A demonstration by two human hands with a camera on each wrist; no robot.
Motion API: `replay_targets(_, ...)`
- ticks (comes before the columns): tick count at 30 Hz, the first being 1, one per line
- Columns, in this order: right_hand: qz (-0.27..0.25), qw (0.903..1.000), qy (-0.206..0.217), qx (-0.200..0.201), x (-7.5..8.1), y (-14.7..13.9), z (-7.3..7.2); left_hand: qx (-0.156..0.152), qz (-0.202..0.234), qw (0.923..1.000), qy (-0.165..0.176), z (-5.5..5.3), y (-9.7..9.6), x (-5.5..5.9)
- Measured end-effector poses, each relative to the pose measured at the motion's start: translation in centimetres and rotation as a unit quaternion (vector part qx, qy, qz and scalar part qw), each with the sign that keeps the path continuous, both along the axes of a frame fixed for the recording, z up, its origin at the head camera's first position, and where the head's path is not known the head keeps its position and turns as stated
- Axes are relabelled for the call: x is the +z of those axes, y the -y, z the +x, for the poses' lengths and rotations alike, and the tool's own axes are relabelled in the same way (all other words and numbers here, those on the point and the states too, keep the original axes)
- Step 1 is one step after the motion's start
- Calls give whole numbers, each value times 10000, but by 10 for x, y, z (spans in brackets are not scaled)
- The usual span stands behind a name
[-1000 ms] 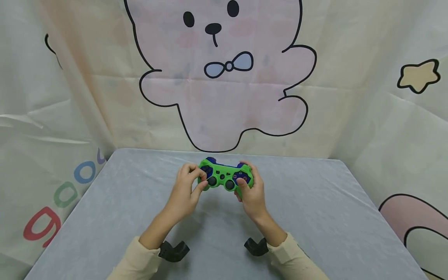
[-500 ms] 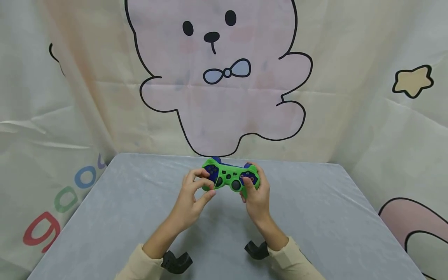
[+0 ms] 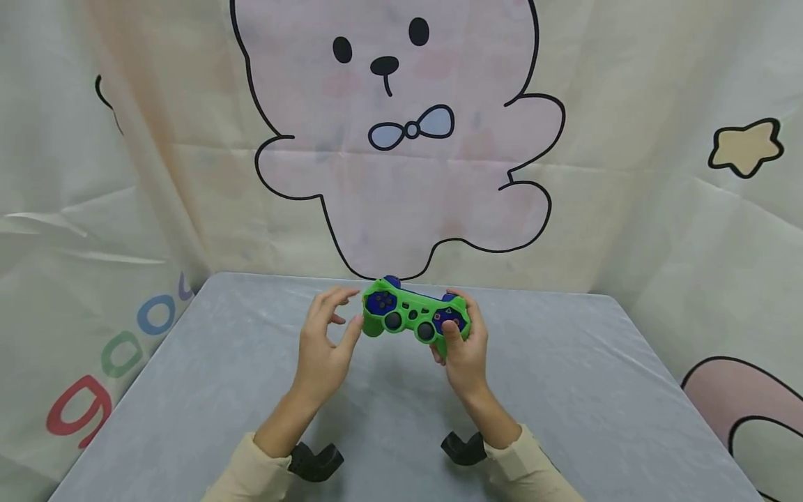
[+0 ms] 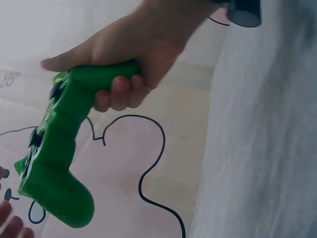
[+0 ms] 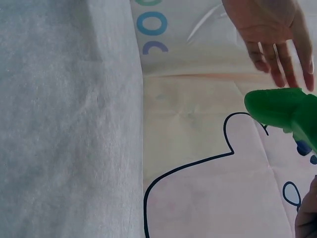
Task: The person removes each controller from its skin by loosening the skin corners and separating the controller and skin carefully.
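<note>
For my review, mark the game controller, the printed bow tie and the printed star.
Game controller [image 3: 415,315]: head view, on the middle of its button face.
Printed bow tie [image 3: 411,130]: head view, on its round central knot.
Printed star [image 3: 746,148]: head view, on the yellowish middle inside its black outline.

The controller [image 3: 409,314] looks smooth, matt plastic; the tablecloth [image 3: 577,390], matt, faintly napped fabric; the backdrop [image 3: 401,202], creased cloth

- Curtained booth around a table [image 3: 577,376] draped in grey-blue cloth.
- Behind the table: cream fabric curtain [image 3: 608,125], pink cartoon bear [image 3: 401,209] printed on it.
- Left of it: whitish curtain [image 3: 69,300], coloured letters [image 3: 86,381].
- Right of it: another whitish curtain [image 3: 709,265], yellow star [image 3: 745,148].
</note>
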State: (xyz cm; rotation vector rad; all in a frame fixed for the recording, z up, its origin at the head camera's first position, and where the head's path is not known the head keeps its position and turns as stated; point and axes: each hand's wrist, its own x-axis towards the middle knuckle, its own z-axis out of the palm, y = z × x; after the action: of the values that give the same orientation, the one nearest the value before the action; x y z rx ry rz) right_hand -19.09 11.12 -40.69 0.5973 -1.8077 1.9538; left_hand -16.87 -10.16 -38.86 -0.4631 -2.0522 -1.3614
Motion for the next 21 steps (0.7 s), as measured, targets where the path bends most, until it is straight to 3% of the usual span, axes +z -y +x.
replay_targets(5, 220, 9982, -80, 545, 1, 2, 4, -576, 181, 9958, 691, -3, 9, 6)
replay_targets(12, 299, 9965, -108, 779, 2, 0, 3, -969, 318, 9900, 975, -6, 20, 9)
replay_targets(17, 265, 9950, -130, 957, 1, -2, 0, -1512, 786, 9744, 1464, -8, 31, 12)
replay_targets(21, -207, 9957, -2, 906, 0, -5, -2, -1692, 1028, 9659, 1668, -8, 33, 12)
